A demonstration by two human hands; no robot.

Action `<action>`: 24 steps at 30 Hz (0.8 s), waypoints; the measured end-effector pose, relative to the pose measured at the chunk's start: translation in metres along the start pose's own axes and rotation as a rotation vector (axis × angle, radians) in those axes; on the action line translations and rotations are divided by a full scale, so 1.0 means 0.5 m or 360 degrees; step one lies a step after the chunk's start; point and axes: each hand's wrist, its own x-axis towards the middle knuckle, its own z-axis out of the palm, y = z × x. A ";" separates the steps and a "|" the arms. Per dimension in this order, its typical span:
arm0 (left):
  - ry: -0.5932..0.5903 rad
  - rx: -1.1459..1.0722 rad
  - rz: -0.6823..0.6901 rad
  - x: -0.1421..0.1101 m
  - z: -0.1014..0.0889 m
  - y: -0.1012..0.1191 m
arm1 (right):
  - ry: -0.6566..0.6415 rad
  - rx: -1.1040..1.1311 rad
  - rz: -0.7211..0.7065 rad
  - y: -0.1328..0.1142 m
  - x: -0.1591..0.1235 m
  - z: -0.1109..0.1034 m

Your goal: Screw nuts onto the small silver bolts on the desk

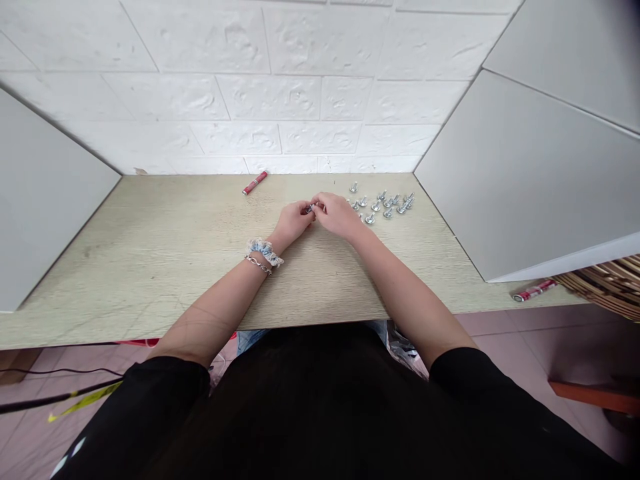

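My left hand [295, 220] and my right hand [336, 213] meet at the middle of the wooden table [165, 253], fingers pinched together on a small silver metal part [311, 209] held between them. Just right of my right hand lies a scatter of several similar silver screw-like parts [385, 203] on the table top. My left wrist wears a lace scrunchie and a chain bracelet [263, 257].
A red tube [255, 183] lies near the back wall. White panels stand at the left [45, 200] and right [525, 180] of the table. Another red tube [534, 290] and a wicker basket [605, 283] sit at the right edge. Cables run along the floor at lower left.
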 end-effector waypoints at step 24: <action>-0.0032 -0.0034 0.0038 -0.002 -0.001 -0.004 | -0.0110 0.0024 0.0063 -0.002 -0.002 -0.001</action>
